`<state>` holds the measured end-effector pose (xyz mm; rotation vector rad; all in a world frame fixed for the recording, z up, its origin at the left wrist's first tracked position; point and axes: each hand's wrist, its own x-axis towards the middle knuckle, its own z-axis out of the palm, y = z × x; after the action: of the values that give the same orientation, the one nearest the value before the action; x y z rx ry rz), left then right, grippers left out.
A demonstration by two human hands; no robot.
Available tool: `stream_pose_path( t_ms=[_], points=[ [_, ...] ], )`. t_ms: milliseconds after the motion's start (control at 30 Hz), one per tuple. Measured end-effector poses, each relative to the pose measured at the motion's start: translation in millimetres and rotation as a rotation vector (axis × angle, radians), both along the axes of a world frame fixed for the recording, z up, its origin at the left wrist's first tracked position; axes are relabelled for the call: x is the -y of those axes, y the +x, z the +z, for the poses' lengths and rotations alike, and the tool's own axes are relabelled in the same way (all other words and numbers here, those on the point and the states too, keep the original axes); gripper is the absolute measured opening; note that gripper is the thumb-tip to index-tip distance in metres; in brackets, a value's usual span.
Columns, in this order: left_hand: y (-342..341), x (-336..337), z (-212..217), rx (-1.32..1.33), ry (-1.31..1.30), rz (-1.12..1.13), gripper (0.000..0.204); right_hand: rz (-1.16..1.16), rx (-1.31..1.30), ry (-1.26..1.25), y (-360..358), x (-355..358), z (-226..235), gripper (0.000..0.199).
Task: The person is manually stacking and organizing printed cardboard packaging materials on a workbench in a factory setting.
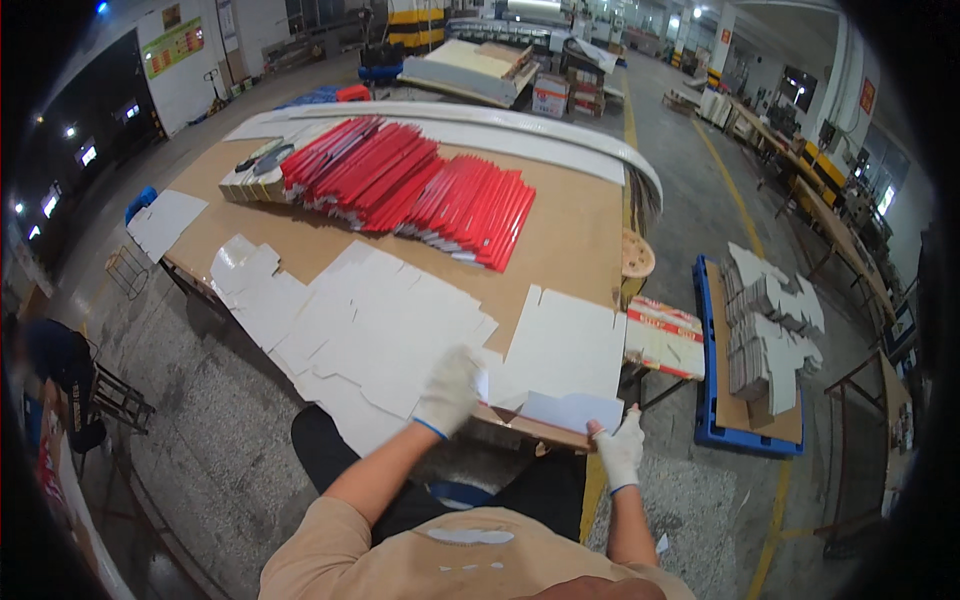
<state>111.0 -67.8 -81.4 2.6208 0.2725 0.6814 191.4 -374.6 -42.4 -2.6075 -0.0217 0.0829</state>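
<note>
Tan shirt (470, 558); left hand (448, 392) forward, blurred, fingers unclear; right hand (620, 448) at white sheet (570, 409), thumb, forefinger apart.

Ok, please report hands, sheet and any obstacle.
Left grip blurred, near white cardboard. Right grip at right end of pale sheet. Red stack farther back, not obstructing.

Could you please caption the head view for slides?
White-gloved left hand and right hand near flat white cardboard sheets.

Workshop — blue pallet (706, 400), striped pillar (416, 28)
</note>
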Motion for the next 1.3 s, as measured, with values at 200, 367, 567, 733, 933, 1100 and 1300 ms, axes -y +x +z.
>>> stream_pose_path(
  t_ms=[200, 367, 567, 733, 933, 1100, 1300],
  points=[
    [-14, 5, 14, 0.078, -0.007, -0.181, 0.027, 0.022, 0.349, 1.155, 4, -25, 24, 0.089],
    [-2, 67, 13, -0.059, -0.072, -0.415, 0.035, 0.535, 0.956, 0.042, -10, -104, 50, 0.067],
    [-53, 40, 55, -0.282, 0.402, -0.560, 0.041, 0.834, 0.485, -0.209, -15, -96, 9, 0.054],
    [-11, 32, 105, -0.573, 0.265, -0.358, 0.036, 0.648, 0.692, 0.195, -8, -80, -1, 0.053],
    [0, -47, 30, -0.045, 0.487, -0.085, 0.044, 0.772, 0.648, 0.025, -9, -89, 4, 0.054],
    [-70, -76, 44, -0.208, 0.378, 0.220, 0.044, 0.754, 0.597, -0.085, -13, -87, 5, 0.056],
    [-57, -68, 26, -0.457, 0.164, 0.179, 0.047, 0.815, 0.577, -0.144, -14, -92, 12, 0.057]
  ],
)
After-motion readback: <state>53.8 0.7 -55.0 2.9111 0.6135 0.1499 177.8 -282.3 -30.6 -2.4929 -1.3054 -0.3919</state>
